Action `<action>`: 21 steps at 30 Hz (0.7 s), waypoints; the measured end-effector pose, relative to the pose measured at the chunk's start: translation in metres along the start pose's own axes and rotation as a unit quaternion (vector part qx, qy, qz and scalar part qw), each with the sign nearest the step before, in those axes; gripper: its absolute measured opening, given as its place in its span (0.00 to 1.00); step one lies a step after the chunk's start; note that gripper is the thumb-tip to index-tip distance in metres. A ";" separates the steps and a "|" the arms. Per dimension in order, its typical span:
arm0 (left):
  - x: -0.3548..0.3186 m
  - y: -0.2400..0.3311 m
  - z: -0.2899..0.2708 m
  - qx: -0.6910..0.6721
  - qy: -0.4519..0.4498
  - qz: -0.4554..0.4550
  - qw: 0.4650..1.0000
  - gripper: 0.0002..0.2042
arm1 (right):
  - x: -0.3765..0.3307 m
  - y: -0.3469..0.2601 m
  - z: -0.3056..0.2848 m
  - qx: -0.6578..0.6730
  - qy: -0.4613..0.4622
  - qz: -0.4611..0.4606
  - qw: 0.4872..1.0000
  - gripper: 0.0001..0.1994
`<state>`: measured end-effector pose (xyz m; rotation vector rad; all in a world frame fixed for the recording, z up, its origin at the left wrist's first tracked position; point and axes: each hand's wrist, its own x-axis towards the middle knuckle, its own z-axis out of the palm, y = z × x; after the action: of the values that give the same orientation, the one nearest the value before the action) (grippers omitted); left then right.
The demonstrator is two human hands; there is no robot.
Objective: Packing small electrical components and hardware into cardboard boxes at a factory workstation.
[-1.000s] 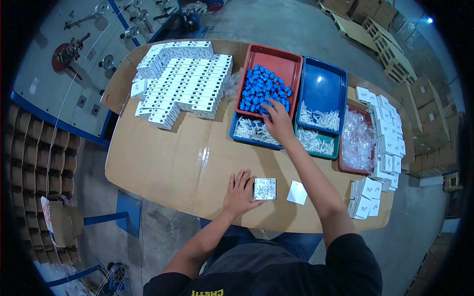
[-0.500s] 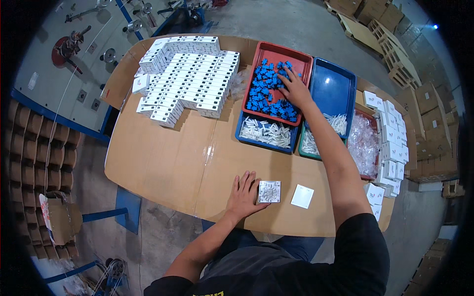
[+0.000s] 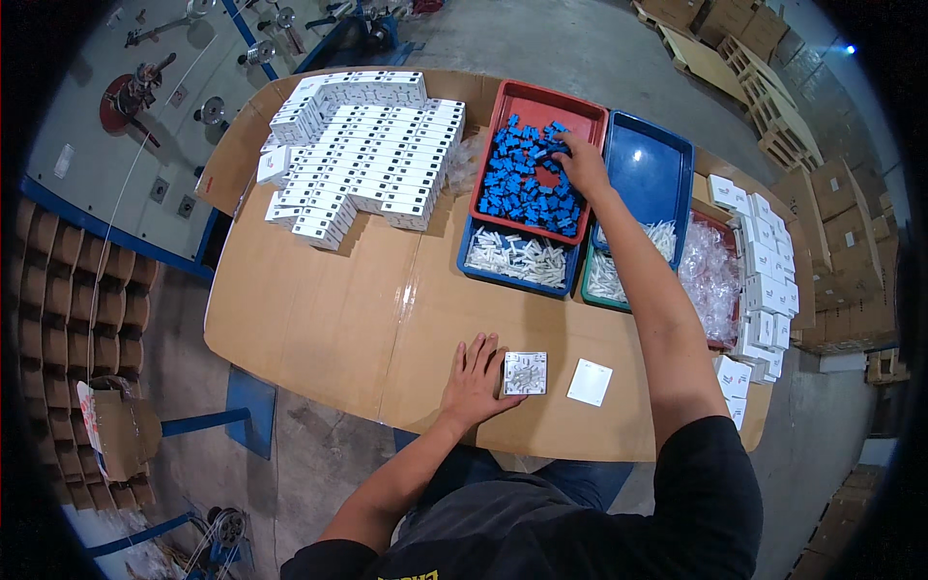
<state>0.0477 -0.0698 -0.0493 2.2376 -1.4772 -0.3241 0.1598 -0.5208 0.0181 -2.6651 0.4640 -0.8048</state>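
Observation:
My left hand (image 3: 473, 383) lies on the cardboard with its fingers spread, its thumb against the near side of a small square white box (image 3: 525, 373). The box's top shows a grey and white patterned face. To its right a flat white square plate (image 3: 589, 383) lies by itself. My right hand (image 3: 584, 168) reaches over the far right part of the red tray (image 3: 502, 108), its fingers closed in a pinch on a small blue plastic piece (image 3: 553, 151). Many similar blue plastic pieces (image 3: 522, 193) lie loose in that tray.
Below the red tray, a blue tray (image 3: 509, 282) holds white plastic pieces. Beside it are an upper blue tray (image 3: 650, 159) and a green tray (image 3: 609, 304) with white pieces. Clear plastic bags (image 3: 709, 285) and white boxes (image 3: 764, 280) stand right; rows of white boxes (image 3: 377, 155) stand far left.
My right hand's fingers have drawn together from a spread reach and shifted slightly up within the red tray. My left hand stays beside the box.

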 end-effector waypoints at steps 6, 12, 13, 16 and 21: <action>-0.001 0.000 0.000 0.003 -0.004 -0.004 1.000 0.45 | -0.005 -0.001 -0.006 0.076 0.010 0.158 0.985 0.15; -0.001 0.001 0.002 0.011 0.002 0.001 1.000 0.45 | -0.021 -0.019 -0.018 0.106 0.219 0.077 0.967 0.11; -0.001 0.001 0.002 0.022 0.001 0.003 1.000 0.44 | -0.028 -0.025 -0.019 0.235 0.210 0.170 0.934 0.10; -0.004 -0.001 0.002 0.023 0.002 0.000 1.000 0.44 | -0.062 -0.061 -0.022 0.431 0.197 0.265 0.840 0.11; -0.003 0.001 0.005 0.024 0.001 0.005 1.000 0.45 | -0.134 -0.120 -0.051 0.570 0.207 0.304 0.735 0.15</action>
<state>0.0439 -0.0682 -0.0536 2.2675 -1.5097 -0.2853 0.0501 -0.3707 0.0416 -1.0849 0.6124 -0.9899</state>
